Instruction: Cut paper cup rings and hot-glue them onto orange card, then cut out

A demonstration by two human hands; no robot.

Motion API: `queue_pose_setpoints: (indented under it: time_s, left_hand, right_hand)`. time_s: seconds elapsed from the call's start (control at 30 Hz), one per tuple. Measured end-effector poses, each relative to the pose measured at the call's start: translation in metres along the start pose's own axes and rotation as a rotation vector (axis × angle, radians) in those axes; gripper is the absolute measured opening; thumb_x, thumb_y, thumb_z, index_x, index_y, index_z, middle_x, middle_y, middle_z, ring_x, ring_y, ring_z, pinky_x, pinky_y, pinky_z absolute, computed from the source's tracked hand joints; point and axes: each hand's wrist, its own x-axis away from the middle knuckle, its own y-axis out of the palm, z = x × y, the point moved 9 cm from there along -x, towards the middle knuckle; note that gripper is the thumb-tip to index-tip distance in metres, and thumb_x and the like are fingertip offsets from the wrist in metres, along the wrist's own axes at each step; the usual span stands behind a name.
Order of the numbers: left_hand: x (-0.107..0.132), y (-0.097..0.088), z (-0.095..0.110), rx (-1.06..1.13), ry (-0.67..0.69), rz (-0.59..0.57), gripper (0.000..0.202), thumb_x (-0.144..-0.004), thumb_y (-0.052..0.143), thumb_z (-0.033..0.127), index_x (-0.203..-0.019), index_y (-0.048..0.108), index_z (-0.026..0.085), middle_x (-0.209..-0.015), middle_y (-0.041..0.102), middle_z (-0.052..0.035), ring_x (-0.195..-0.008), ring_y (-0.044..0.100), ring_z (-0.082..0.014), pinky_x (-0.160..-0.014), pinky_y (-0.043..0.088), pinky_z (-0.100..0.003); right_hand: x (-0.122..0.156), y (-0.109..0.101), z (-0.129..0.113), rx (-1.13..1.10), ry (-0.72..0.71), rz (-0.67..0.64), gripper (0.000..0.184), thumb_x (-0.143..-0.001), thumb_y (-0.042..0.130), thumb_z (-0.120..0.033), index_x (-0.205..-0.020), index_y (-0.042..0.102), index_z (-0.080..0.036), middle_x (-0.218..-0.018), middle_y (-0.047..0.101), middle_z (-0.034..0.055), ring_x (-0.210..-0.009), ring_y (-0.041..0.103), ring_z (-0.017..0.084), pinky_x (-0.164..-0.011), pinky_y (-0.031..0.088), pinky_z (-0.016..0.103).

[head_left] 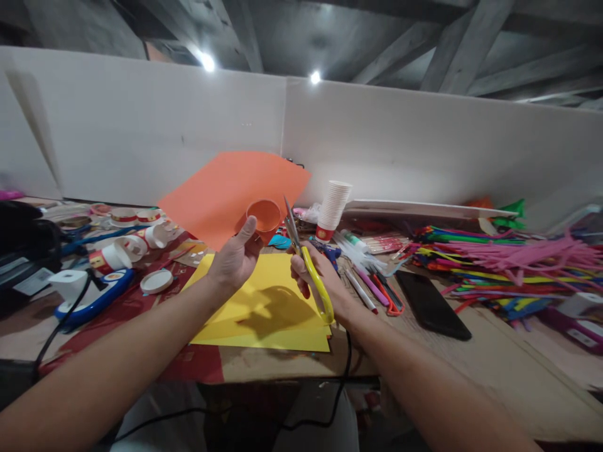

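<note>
My left hand is closed on a sheet of orange paper, thumb on its face, lifting it above the table. A round, rim-like outline shows on the paper by my thumb; whether it is a separate ring or part of the sheet I cannot tell. In my right hand are scissors with yellow handles, their blades pointing up beside the paper's right side. Beneath both hands lie yellow sheets, with a shadow across them.
A stack of paper cups stands behind my right hand. Pens, a black phone and many coloured pipe cleaners lie to the right. Leftward are cut cups, a blue tape dispenser and a white lid.
</note>
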Motion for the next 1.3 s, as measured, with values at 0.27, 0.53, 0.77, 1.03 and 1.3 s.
queue_pose_setpoints:
  time_s: [0.27,0.53,0.77,1.03,1.3]
  left_hand:
    - [0.002,-0.002,-0.004,-0.020,-0.018,0.023,0.030,-0.080,0.074,0.024,-0.109,0.067,0.022,-0.101,0.076,-0.0015,-0.104,0.069,-0.0151,-0.098,0.051,-0.024]
    - [0.004,0.000,-0.008,-0.003,-0.051,-0.002,0.038,-0.080,0.074,0.025,-0.116,0.064,0.025,-0.101,0.076,0.0001,-0.107,0.068,-0.0155,-0.103,0.050,-0.028]
    - [0.004,0.003,-0.008,0.000,-0.048,-0.018,0.037,-0.081,0.074,0.025,-0.116,0.064,0.023,-0.102,0.076,-0.0015,-0.109,0.067,-0.0168,-0.105,0.049,-0.030]
    - [0.005,0.003,-0.007,0.008,-0.056,-0.021,0.040,-0.080,0.074,0.025,-0.118,0.064,0.025,-0.104,0.076,-0.0004,-0.109,0.068,-0.0168,-0.106,0.049,-0.030]
    - [0.005,0.000,-0.008,0.021,-0.077,0.000,0.036,-0.081,0.073,0.024,-0.115,0.064,0.021,-0.106,0.075,-0.0030,-0.110,0.067,-0.0174,-0.102,0.051,-0.027]
  right_hand:
    - [0.001,0.001,0.003,-0.044,0.035,0.016,0.032,-0.086,0.059,-0.052,-0.096,0.051,-0.023,-0.066,0.044,-0.0069,-0.047,0.041,0.006,-0.040,0.036,0.016]
    - [0.002,0.002,0.007,-0.082,0.085,0.031,0.028,-0.086,0.059,-0.049,-0.093,0.047,-0.024,-0.062,0.042,-0.0086,-0.043,0.040,0.005,-0.038,0.034,0.015]
    - [0.002,0.001,0.009,-0.037,0.100,0.035,0.027,-0.087,0.058,-0.048,-0.094,0.048,-0.024,-0.062,0.045,-0.0085,-0.041,0.041,0.005,-0.037,0.034,0.015]
    - [0.002,0.000,0.009,-0.052,0.102,0.050,0.030,-0.085,0.060,-0.049,-0.094,0.050,-0.023,-0.061,0.046,-0.0083,-0.041,0.039,0.004,-0.036,0.033,0.015]
    - [0.005,0.000,0.011,-0.056,0.126,0.062,0.029,-0.085,0.061,-0.048,-0.099,0.054,-0.024,-0.061,0.048,-0.0075,-0.039,0.040,0.005,-0.034,0.034,0.015]
